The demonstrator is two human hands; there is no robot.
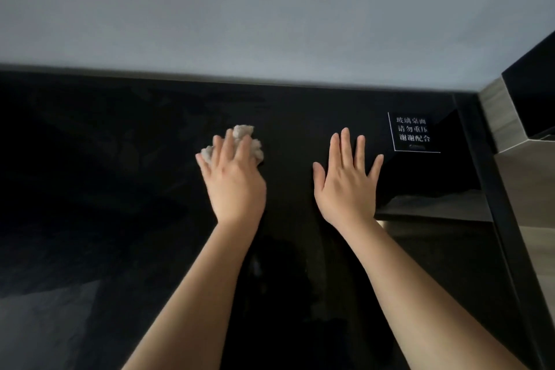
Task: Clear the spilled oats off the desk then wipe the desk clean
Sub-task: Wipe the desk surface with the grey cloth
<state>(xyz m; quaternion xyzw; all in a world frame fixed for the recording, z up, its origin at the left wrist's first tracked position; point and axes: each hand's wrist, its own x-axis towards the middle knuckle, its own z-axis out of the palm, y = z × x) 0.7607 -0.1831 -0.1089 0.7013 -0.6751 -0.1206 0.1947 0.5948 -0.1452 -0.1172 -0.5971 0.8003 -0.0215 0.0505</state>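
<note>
My left hand point(232, 176) presses a crumpled light grey cloth point(244, 133) down onto the black glass desk point(105, 174), a little left of centre. Most of the cloth is under my palm and fingers; its edges stick out ahead and at both sides. My right hand point(347, 182) lies flat on the desk to the right of it, fingers spread, holding nothing. I see no oats on the dark surface.
A small black sign with white characters point(413, 133) lies at the desk's far right corner. A grey wall point(270, 9) runs along the back edge. A dark frame and wood-toned shelf point(498, 117) border the right side.
</note>
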